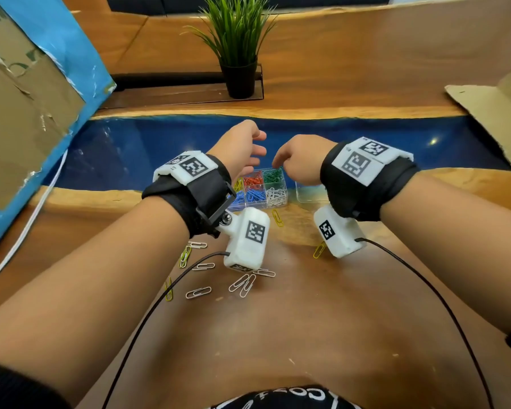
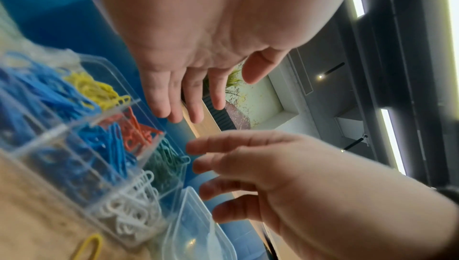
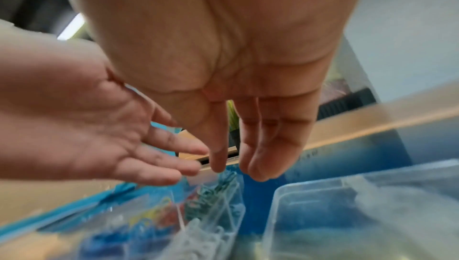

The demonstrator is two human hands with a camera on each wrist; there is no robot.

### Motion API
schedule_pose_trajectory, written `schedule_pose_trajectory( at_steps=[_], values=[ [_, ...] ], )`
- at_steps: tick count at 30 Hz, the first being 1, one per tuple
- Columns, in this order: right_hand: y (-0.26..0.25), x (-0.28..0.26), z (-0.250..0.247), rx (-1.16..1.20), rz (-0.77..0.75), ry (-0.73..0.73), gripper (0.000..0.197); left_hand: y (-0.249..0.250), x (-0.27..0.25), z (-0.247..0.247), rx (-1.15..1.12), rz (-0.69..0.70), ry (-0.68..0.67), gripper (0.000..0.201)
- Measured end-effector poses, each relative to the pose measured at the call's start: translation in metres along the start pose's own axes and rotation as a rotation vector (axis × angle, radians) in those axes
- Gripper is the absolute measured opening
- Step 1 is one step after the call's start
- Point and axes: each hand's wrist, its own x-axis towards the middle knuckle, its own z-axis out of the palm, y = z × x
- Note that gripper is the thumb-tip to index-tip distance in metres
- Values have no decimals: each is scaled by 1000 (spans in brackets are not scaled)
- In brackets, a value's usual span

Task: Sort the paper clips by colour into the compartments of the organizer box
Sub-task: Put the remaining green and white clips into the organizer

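Observation:
A clear organizer box (image 1: 286,191) sits at the edge of the blue strip. It holds red (image 1: 252,181), green (image 1: 272,175), blue (image 1: 248,196), white (image 1: 276,196) and yellow (image 2: 97,89) paper clips in separate compartments. My left hand (image 1: 245,146) hovers over its far left side, fingers straight and empty. My right hand (image 1: 292,160) hangs over the green compartment (image 3: 216,187), fingers pointing down and holding nothing. Several loose white clips (image 1: 242,283) and yellow clips (image 1: 185,256) lie on the wood near me.
A clear lid (image 1: 307,196) lies just right of the box. A potted plant (image 1: 238,54) stands behind. A blue-and-cardboard box (image 1: 27,113) is at left, a cardboard sheet (image 1: 490,113) at right, and a white cable (image 1: 27,225) runs along the left.

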Motion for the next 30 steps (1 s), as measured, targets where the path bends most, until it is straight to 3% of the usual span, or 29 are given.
schedule_pose_trajectory(
  at_steps=[6,13,16,19,23,30],
  values=[
    [-7,7,11,-273,-75,-21,37,-8,-7,-22,49,12,42,37],
    [-7,5,15,-430,-138,-23,38,-13,-17,-34,80,23,40,38],
    [-5,0,14,-394,-136,12,45,-15,-20,-37,162,54,29,37],
    [-4,-11,9,-272,-116,84,44,-21,-24,-42,311,130,6,22],
    [-6,-23,15,-156,-89,111,27,-35,-36,-57,609,231,-130,13],
    [-24,-24,44,-267,-94,57,19,-49,-50,-88,1133,124,-127,6]
  ],
)
